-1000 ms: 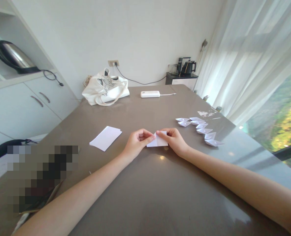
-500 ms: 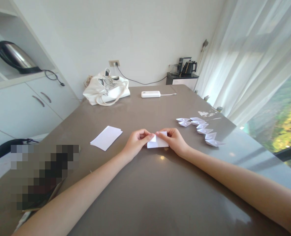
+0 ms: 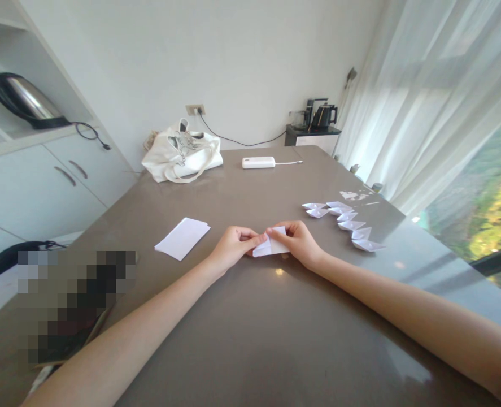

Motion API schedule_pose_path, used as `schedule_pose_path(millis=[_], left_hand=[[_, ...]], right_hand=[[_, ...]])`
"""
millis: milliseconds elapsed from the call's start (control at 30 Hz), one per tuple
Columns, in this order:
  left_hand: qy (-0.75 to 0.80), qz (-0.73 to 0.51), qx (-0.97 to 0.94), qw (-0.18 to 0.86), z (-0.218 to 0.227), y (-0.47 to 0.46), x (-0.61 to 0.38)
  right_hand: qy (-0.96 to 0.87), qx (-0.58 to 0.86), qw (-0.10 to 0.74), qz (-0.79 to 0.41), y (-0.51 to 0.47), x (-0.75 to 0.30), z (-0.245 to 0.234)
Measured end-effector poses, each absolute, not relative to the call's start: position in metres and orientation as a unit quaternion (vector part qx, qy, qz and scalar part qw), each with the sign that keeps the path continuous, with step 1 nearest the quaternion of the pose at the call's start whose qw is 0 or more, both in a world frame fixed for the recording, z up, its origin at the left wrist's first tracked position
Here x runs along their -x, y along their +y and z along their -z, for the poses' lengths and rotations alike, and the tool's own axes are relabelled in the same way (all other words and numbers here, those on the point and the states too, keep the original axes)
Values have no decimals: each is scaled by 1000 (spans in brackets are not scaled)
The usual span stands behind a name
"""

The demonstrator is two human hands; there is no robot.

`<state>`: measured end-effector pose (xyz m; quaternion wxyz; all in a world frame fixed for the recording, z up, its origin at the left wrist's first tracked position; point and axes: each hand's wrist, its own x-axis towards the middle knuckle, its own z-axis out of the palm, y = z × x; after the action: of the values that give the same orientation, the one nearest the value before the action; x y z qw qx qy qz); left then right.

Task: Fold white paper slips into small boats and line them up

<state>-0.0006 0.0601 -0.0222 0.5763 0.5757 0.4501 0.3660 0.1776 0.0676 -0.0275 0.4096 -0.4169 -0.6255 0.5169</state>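
A small folded white paper lies on the grey-brown table in front of me. My left hand pinches its left corner, thumb and forefinger closed on the flap. My right hand presses and grips the paper's top right edge with curled fingers. Both hands rest on the tabletop, almost touching each other.
A stack of white paper sheets lies to the left. Several folded paper boats sit in a row to the right. A white handbag and a white power bank lie at the far end. A window with curtains is on the right.
My left fingers have slid along the paper's left corner, folding the flap down flatter. My right hand has stayed in place.
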Motion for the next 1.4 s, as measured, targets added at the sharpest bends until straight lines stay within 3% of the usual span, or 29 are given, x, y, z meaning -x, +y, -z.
schedule_pose_path(millis=[400, 767, 1400], left_hand=[[460, -346, -593, 563, 19, 59, 1], [483, -322, -593, 558, 19, 59, 0], [485, -297, -597, 566, 14, 57, -1]], right_hand=[[-650, 429, 401, -482, 68, -178, 23], [-638, 422, 366, -530, 71, -180, 20], [-689, 425, 374, -452, 70, -180, 26]])
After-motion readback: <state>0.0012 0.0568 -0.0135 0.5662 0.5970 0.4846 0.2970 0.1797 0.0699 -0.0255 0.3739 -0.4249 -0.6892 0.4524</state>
